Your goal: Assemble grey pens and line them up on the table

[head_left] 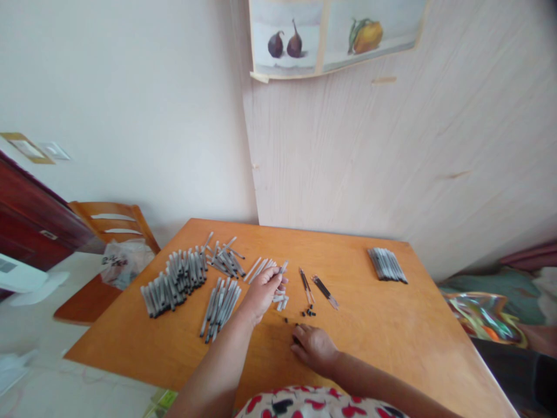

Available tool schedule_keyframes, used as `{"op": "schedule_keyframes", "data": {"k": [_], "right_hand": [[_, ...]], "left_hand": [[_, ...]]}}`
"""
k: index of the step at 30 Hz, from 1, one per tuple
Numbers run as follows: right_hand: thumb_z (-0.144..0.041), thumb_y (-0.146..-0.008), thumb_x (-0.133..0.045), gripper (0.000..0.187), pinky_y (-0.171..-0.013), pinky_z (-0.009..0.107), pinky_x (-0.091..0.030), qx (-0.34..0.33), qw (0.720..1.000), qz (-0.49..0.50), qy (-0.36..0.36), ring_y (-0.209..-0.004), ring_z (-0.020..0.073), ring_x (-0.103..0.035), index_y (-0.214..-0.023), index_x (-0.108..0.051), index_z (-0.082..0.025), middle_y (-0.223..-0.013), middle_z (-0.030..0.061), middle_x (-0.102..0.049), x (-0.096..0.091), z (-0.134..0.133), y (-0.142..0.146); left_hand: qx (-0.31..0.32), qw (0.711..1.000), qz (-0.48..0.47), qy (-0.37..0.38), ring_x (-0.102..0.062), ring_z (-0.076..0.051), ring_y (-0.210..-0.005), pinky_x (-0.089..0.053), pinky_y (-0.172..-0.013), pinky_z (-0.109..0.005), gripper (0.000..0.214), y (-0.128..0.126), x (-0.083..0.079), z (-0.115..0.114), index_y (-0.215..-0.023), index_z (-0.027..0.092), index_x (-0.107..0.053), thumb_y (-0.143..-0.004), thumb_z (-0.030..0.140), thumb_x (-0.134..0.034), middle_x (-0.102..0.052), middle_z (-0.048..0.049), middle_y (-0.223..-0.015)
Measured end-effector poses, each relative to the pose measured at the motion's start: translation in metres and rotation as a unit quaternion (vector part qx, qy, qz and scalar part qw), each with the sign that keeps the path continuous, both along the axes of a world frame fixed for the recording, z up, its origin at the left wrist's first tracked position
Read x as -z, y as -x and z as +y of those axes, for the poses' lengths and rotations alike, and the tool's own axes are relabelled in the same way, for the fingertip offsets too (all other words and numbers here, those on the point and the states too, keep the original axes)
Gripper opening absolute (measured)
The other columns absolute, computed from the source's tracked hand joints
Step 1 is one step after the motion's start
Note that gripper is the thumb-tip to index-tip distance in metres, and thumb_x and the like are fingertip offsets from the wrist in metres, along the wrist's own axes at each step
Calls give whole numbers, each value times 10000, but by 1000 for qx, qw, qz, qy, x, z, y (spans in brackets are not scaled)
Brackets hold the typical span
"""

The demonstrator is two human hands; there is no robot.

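Note:
My left hand (263, 290) is closed with thumb and fingers pinching a translucent pen piece (284, 266), whose tip sticks out beyond the fingers. Below it lie short clear pen caps (282, 302), partly hidden by the hand. Long pale pen tubes (260, 268) lie just behind the left wrist. Over the table's near middle, my right hand (315, 349) has its fingers curled together; something dark shows at the fingertips, too small to make out. Small black plugs (309, 312) are scattered just beyond it. Dark ink refills (322, 288) lie farther back.
On the wooden table (374, 325), piles of pens with black ends (180, 276) and a further bunch (220, 307) lie on the left. A neat row of pens (386, 265) is at the back right. A chair (115, 217) holding a plastic bag (126, 261) stands left.

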State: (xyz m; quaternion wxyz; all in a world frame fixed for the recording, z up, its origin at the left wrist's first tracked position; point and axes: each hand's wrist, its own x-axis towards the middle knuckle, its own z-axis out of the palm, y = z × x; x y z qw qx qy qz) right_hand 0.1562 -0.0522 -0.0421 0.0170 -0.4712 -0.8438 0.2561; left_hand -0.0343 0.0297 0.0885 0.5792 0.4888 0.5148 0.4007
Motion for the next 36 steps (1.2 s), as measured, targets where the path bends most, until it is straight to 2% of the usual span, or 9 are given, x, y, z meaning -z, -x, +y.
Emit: {"op": "schedule_keyframes", "data": {"k": [4,10,17,22,26,32,34,36], "right_hand": [[-272,-933,-440,209,-777,268,-427,4,1000,0,-1,-918,198,-629,-1015,-613,-189,-1036,88,-671,-2,-1,2],[-238,-944,-416,215,-797,273,-440,59,998,-16,1,-927,204,-644,-1019,-608,-179,-1050,105,-671,-11,10,0],[-218,-932,-431,211,-789,262,-435,103,995,0,11,-940,199,-644,-1049,-603,-185,-1073,102,-671,-6,21,-4],[-219,-922,-445,176,-754,258,-426,112,993,45,7,-892,191,-644,-1013,-592,-186,-1034,91,-668,-4,23,-7],[-237,-917,-438,148,-725,261,-425,142,984,111,-3,-828,184,-632,-921,-579,-195,-916,70,-663,-8,23,-11],[-252,-851,-503,80,-656,288,-429,226,943,242,-16,-695,179,-581,-806,-558,-217,-739,28,-621,-22,37,-14],[-285,-838,-531,78,-613,290,-424,266,917,297,-6,-637,172,-555,-795,-557,-225,-678,3,-593,-29,46,-14],[-338,-833,-561,113,-563,278,-417,314,871,377,34,-577,154,-531,-822,-556,-226,-637,-22,-570,-39,55,-15]], "left_hand": [[1,1000,1,1,-598,-141,-750,-469,-713,-273,360,0,2,0,-1102,151,-642,-866,416,-582,-678,-84,-932],[0,1000,-12,9,-596,-142,-748,-475,-685,-268,343,1,5,1,-1086,155,-645,-858,406,-592,-674,-90,-945],[-11,1000,-22,10,-589,-143,-717,-481,-635,-264,357,-1,0,1,-1063,155,-653,-845,433,-605,-663,-86,-924],[-19,999,-25,13,-595,-140,-717,-477,-636,-258,369,-1,-2,1,-1067,151,-654,-838,438,-611,-668,-96,-938],[-24,999,-21,14,-598,-138,-723,-467,-646,-254,366,-2,-3,1,-1067,148,-653,-839,432,-611,-669,-95,-929],[-13,1000,-17,9,-596,-136,-733,-452,-662,-255,385,-2,2,3,-1071,142,-650,-841,449,-613,-675,-101,-942],[-6,1000,-13,4,-598,-136,-741,-448,-665,-254,373,-1,4,4,-1070,144,-648,-849,441,-605,-674,-99,-950],[-1,1000,-8,4,-600,-135,-747,-446,-667,-251,371,-2,3,5,-1067,150,-647,-851,447,-602,-672,-91,-951]]}}
